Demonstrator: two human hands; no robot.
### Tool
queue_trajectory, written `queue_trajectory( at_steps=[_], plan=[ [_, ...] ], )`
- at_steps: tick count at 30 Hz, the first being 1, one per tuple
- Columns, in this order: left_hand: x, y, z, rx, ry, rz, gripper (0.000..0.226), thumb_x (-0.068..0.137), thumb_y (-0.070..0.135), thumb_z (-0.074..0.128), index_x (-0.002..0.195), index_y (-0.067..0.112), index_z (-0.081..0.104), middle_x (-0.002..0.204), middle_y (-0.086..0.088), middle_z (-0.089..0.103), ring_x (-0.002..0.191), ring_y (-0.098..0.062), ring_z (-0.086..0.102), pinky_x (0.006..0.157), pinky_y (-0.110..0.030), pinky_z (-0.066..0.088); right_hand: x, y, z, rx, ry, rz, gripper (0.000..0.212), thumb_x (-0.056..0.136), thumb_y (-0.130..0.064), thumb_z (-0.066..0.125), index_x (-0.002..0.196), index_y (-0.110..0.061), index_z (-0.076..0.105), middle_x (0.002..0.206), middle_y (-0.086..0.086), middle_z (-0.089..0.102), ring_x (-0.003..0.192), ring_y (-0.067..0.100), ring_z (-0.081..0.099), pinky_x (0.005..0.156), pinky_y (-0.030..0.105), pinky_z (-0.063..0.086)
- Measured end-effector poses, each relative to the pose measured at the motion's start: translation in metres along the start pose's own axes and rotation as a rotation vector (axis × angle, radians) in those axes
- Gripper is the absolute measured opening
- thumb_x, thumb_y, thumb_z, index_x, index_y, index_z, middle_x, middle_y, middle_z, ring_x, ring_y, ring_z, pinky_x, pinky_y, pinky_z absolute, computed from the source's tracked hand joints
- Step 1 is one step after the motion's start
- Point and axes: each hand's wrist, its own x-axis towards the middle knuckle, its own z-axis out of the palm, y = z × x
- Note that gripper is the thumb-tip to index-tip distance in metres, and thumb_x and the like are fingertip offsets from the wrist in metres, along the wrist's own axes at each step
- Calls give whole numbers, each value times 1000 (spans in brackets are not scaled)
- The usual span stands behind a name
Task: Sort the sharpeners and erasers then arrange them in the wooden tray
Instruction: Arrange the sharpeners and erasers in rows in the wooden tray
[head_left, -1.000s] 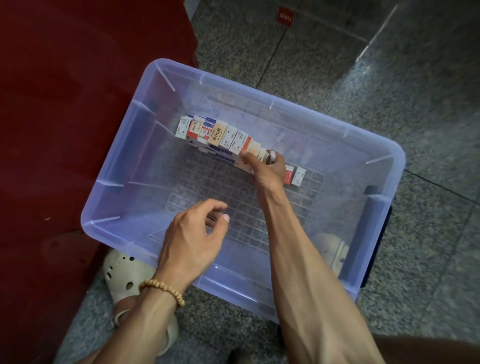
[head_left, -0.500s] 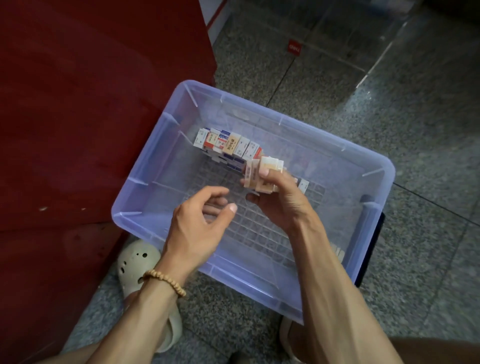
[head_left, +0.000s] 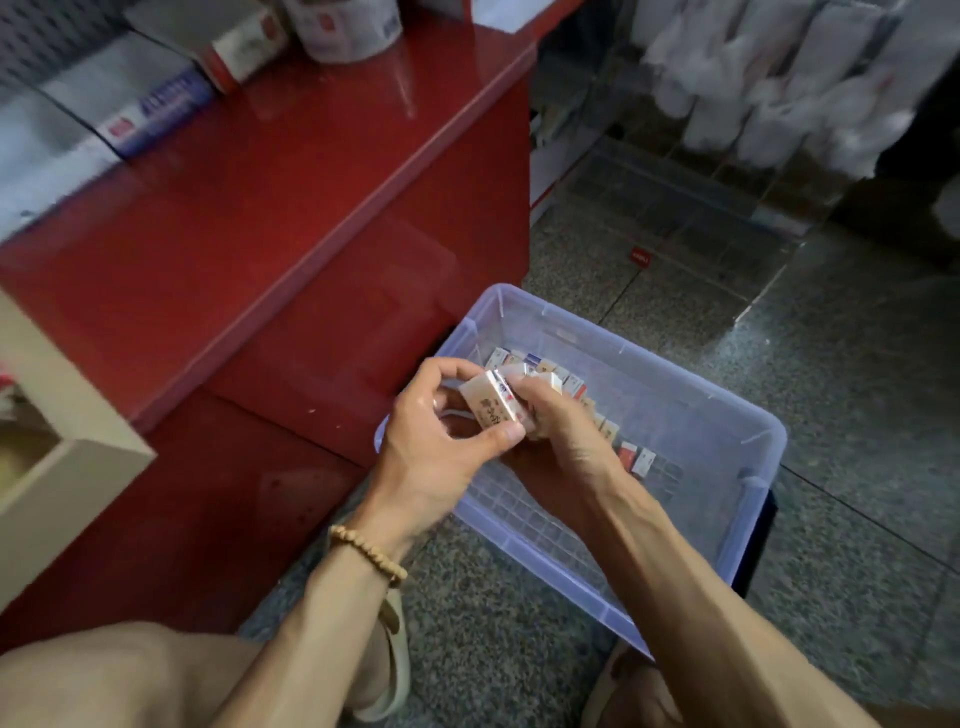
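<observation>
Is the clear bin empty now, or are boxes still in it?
Not empty. A row of small boxes lies along the clear bin's floor, while both hands hold a handful of boxes above it.

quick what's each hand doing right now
Left hand: closed, pinching a small boxed eraser.
Right hand: closed around a bunch of boxed erasers over the plastic bin.

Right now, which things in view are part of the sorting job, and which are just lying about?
Part of the job:
- small boxed erasers gripped by left hand and right hand
- row of boxed erasers in the clear plastic bin
- pale wooden tray at left

Lying about:
- red counter
- white tape rolls
- blue-and-white boxes
- hanging white packets
</observation>
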Motion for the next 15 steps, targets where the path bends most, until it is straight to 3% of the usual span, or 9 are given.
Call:
queue_trajectory(
  at_steps=[2, 4, 7, 9, 12, 15],
  plan=[
    [-7, 9, -13, -30, -13, 17, 47, 70, -4, 83, 98, 23, 57, 88, -8, 71, 73, -17, 70, 70, -40, 59, -9, -3, 11, -12, 2, -12, 43, 80, -22, 63, 115, 3, 61, 118, 38, 59, 113, 53, 55, 89, 54, 48],
    [-14, 20, -25, -67, -8, 39, 45, 71, -7, 80, 100, 19, 57, 87, -8, 71, 73, -16, 69, 71, -40, 59, -19, -9, 26, -44, -35, -50, 40, 80, -23, 64, 110, 3, 63, 111, 34, 60, 105, 44, 55, 85, 49, 47],
    [-26, 41, -45, -88, 12, 108, 42, 71, -5, 80, 101, 17, 62, 80, -2, 69, 70, -14, 66, 63, -31, 57, -34, -17, 55, -137, -61, -107, 67, 79, -34, 73, 121, 14, 53, 117, 40, 58, 103, 41, 55, 87, 52, 40],
    [-33, 54, -59, -77, 18, 145, 41, 73, -4, 80, 106, 15, 65, 81, -7, 69, 71, -13, 64, 60, -27, 55, -42, -22, 71, -190, -61, -126, 73, 76, -36, 78, 122, 13, 50, 111, 35, 61, 95, 38, 58, 81, 47, 44],
    [-44, 71, -81, -89, 55, 169, 38, 75, -4, 79, 108, 11, 67, 87, -16, 71, 71, -16, 65, 58, -25, 55, -49, -31, 89, -256, -151, -129, 42, 73, -28, 81, 103, -9, 59, 91, 15, 63, 76, 22, 62, 60, 29, 49],
    [-53, 83, -101, -101, 119, 184, 32, 74, 5, 82, 102, 15, 69, 82, -9, 73, 71, -17, 69, 58, -26, 55, -58, -37, 110, -284, -247, -109, 43, 72, -13, 82, 107, -9, 59, 86, 11, 64, 71, 17, 60, 53, 23, 49]
  ],
)
